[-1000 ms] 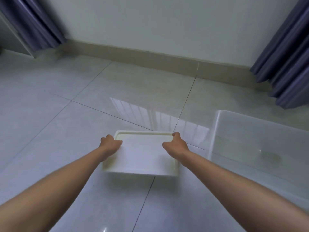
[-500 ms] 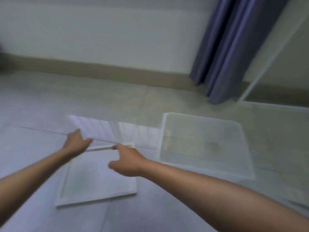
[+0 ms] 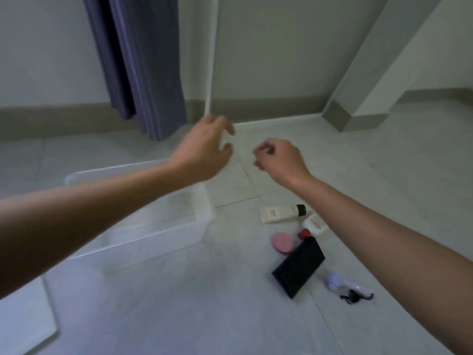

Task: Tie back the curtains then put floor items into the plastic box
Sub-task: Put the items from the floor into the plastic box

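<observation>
The clear plastic box (image 3: pixel 204 201) stands open on the tiled floor at centre left, partly hidden by my left forearm. Its white lid (image 3: pixel 25 321) lies flat at the bottom left corner. To the right of the box lie floor items: a white tube with a black cap (image 3: pixel 281 213), a small white bottle with a red cap (image 3: pixel 313 226), a round pink case (image 3: pixel 282 242), a black rectangular case (image 3: pixel 298 270) and a small white device with a black cord (image 3: pixel 345 286). My left hand (image 3: pixel 204 149) and my right hand (image 3: pixel 279 158) hover above the floor, fingers loosely curled, holding nothing.
A dark purple curtain (image 3: pixel 138 65) hangs by the wall behind the box, next to a white vertical frame (image 3: pixel 211 60). A wall corner with a grey skirting (image 3: pixel 343 116) juts out at the right.
Both hands let go of the lid and rose into the air. The view swung right: the lid slid to the bottom left, and the floor items came into sight.
</observation>
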### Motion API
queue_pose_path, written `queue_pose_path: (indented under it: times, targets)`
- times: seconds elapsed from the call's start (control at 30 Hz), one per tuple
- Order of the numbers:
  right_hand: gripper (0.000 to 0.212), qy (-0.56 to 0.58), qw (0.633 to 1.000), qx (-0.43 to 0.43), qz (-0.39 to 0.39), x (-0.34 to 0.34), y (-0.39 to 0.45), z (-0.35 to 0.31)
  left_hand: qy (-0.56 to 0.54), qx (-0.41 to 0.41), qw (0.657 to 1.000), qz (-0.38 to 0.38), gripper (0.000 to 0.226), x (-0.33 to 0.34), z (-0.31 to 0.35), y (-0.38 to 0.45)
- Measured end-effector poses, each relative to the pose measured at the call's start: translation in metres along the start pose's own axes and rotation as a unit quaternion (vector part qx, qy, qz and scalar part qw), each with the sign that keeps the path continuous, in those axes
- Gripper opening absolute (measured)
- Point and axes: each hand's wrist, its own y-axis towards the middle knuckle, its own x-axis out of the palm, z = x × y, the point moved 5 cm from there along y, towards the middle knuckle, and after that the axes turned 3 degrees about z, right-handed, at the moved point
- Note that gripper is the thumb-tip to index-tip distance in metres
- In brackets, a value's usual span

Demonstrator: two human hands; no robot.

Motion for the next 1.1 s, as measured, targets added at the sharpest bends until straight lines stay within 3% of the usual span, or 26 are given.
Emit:
queue_pose_path:
  times: [0.07, 0.17, 0.3, 0.43, 0.57, 0.7, 0.8, 0.87, 0.93, 1.0, 1.1]
  targets:
    - [0.012, -0.033, 0.996, 0.080, 0.015, -0.022, -0.002, 0.075, -0.002, 0.022, 0.998, -0.060, 0.030, 0.045, 0.035, 0.006]
    - [0.014, -0.090, 0.981, 0.171, 0.005, -0.030, -0.019, 0.164, 0.024, -0.009, 0.991, -0.131, 0.032, 0.111, 0.060, 0.009]
    - [0.026, -0.129, 0.968, 0.194, -0.091, -0.008, -0.049, 0.221, 0.078, -0.037, 0.972, -0.221, 0.036, 0.191, 0.059, -0.001]
    - [0.056, -0.247, 0.937, 0.011, -0.248, 0.025, -0.082, 0.228, 0.151, -0.016, 0.950, -0.272, 0.039, 0.247, 0.039, -0.017]
    - [0.072, -0.336, 0.884, -0.169, -0.279, 0.036, -0.119, 0.236, 0.176, 0.001, 0.938, -0.299, 0.042, 0.291, 0.015, -0.031]
    - [0.081, -0.386, 0.859, -0.227, -0.250, 0.033, -0.136, 0.251, 0.183, -0.007, 0.935, -0.304, 0.056, 0.326, 0.009, -0.035]
    - [0.072, -0.378, 0.862, -0.262, -0.212, 0.035, -0.136, 0.251, 0.212, -0.018, 0.936, -0.279, 0.069, 0.335, 0.012, -0.031]
    - [0.069, -0.366, 0.862, -0.290, -0.198, 0.031, -0.134, 0.248, 0.222, -0.026, 0.933, -0.281, 0.055, 0.335, 0.016, -0.030]
    - [0.070, -0.343, 0.872, -0.304, -0.172, 0.019, -0.130, 0.243, 0.170, -0.088, 0.937, -0.294, 0.037, 0.327, 0.017, -0.031]
    - [0.072, -0.280, 0.911, -0.281, -0.115, 0.001, -0.123, 0.234, 0.087, -0.145, 0.941, -0.293, 0.031, 0.307, 0.021, -0.026]
    - [0.071, -0.136, 0.967, -0.207, -0.052, -0.019, -0.104, 0.207, 0.028, -0.122, 0.950, -0.285, 0.029, 0.248, 0.033, -0.003]
